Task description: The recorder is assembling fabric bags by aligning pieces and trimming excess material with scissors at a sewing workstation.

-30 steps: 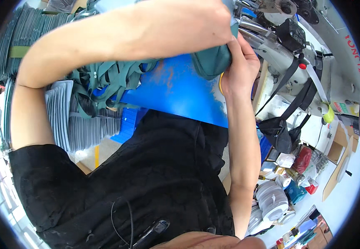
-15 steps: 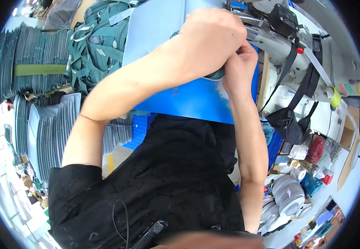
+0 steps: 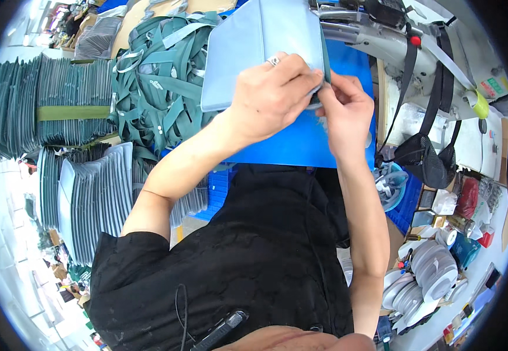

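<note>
A flat light blue-grey fabric panel (image 3: pixel 236 64) with a dark green edge along its right side lies at the top middle, partly over a blue work surface (image 3: pixel 271 146). My left hand (image 3: pixel 277 96), with a ring on one finger, lies over the panel's lower right part, its fingers bent and pinching the right edge. Close beside it my right hand (image 3: pixel 347 114) pinches the same edge near the lower right corner between thumb and fingers. The fingertips nearly meet and hide the exact spot they grip.
Beyond the panel stands a white sewing machine (image 3: pixel 376 38). A heap of green straps (image 3: pixel 160 88) lies to the left, beside stacked dark green panels (image 3: pixel 69 88) and grey panels (image 3: pixel 99 199). A black mesh pouch (image 3: pixel 435 161) and a light blue basket (image 3: pixel 393 190) are at right.
Both hands have come back from the sewing machine toward my body, and the left has uncrossed from over the right. More of the panel shows, shifted nearer. The whole view has shifted slightly.
</note>
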A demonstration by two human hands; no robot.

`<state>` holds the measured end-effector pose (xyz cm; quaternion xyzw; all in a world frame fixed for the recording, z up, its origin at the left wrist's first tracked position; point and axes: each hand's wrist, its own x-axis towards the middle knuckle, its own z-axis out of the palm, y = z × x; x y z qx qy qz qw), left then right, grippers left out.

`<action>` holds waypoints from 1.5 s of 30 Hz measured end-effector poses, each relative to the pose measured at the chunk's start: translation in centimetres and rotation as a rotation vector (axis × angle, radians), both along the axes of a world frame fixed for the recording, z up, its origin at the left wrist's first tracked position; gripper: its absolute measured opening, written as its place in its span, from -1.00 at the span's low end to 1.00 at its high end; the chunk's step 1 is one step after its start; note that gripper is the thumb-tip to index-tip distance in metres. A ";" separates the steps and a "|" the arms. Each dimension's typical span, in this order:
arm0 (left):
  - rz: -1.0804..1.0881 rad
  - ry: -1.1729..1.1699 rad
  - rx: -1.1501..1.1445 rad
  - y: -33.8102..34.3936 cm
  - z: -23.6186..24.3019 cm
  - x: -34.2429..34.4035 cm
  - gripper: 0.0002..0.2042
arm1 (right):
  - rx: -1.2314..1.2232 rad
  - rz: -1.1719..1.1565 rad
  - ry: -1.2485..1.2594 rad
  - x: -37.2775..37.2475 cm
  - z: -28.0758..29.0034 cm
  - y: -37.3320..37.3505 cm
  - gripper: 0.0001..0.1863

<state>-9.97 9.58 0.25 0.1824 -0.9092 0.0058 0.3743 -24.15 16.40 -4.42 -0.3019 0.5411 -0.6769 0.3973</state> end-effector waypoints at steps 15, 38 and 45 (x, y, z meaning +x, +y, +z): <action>0.018 -0.153 -0.055 -6.6 1.7 -1.2 -0.72 | -0.025 0.050 -0.362 0.2 1.8 -6.0 -0.79; -0.104 -0.310 0.247 -3.3 3.0 1.8 -0.62 | 0.066 -0.142 0.065 0.1 1.3 -8.4 -0.69; -0.167 -0.486 0.359 -2.1 5.7 1.1 -0.70 | 0.118 0.140 -0.202 -1.4 3.4 -6.4 -0.69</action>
